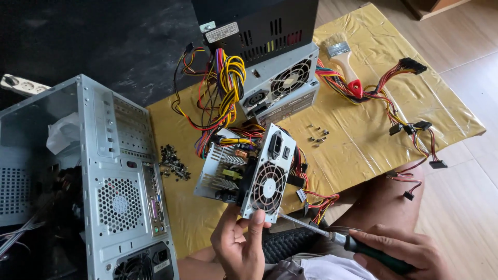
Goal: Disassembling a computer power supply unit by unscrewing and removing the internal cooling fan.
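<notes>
A person is sitting at a low table (363, 150) covered with shiny yellow plastic. The left hand (239, 243) is holding up an open metal power box (248, 173) by its bottom corner, with the fingers closed around the edge. The box is tilting, and its round fan is facing the person. The right hand (410, 251) is wrapped tight around the green handle of a screwdriver (332, 237). The tip of the screwdriver is touching the lower corner of the box, near the fan.

I am counting three power boxes in all. Two more power boxes (275, 67) are sitting stacked at the far end of the table, one black and one grey. Bunches of coloured wires (220, 93) are spilling out beside them.

One paintbrush (345, 65) with a red tip on its handle is lying on the table near the wires. A small group of loose screws (316, 135) is lying in the middle, and one dark pile of screws (173, 163) is sitting by the computer case (114, 186). There is one computer case, standing on the left side. One white power strip (21, 85) is lying behind it.
</notes>
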